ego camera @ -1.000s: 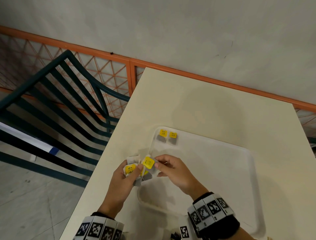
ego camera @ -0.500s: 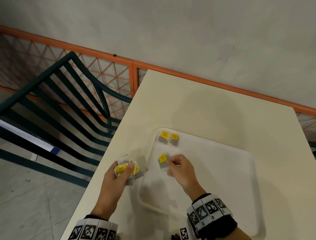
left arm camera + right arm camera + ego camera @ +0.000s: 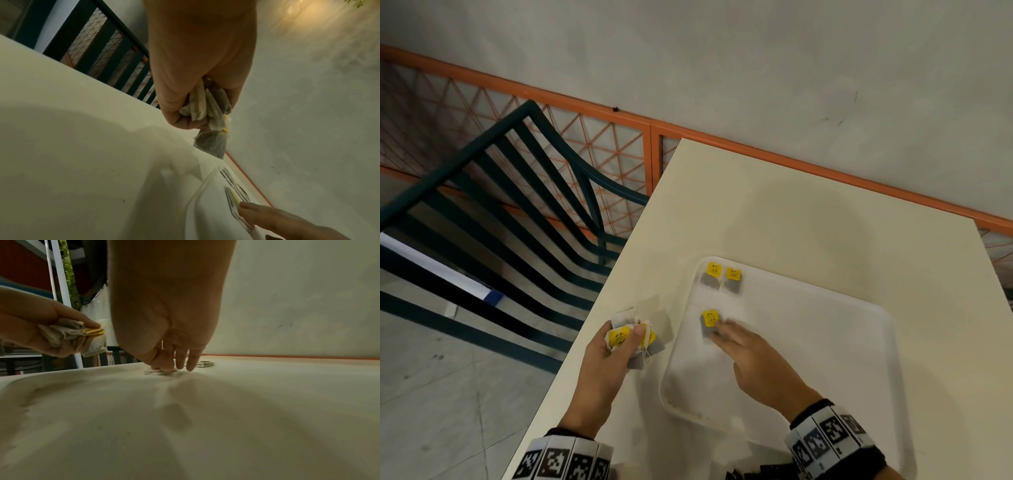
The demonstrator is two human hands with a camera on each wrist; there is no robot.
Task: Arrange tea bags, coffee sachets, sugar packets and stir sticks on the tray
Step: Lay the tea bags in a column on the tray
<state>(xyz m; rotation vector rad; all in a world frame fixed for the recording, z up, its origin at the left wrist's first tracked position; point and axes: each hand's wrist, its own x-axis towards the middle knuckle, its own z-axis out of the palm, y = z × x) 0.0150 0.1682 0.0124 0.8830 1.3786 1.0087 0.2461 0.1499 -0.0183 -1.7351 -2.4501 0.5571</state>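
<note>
left hand [image 3: 606, 349] grips tea bags [image 3: 631, 337] | right hand [image 3: 753, 359] flat, fingertips on tray [image 3: 825, 342] bag; head view only: yellow tag

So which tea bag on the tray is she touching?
The lone tea bag nearer her, under her right hand; the two far-corner tea bags lie untouched.

White tray [image 3: 825, 342], yellow-tagged tea bags [image 3: 710, 322] (seemingly grey).
</note>
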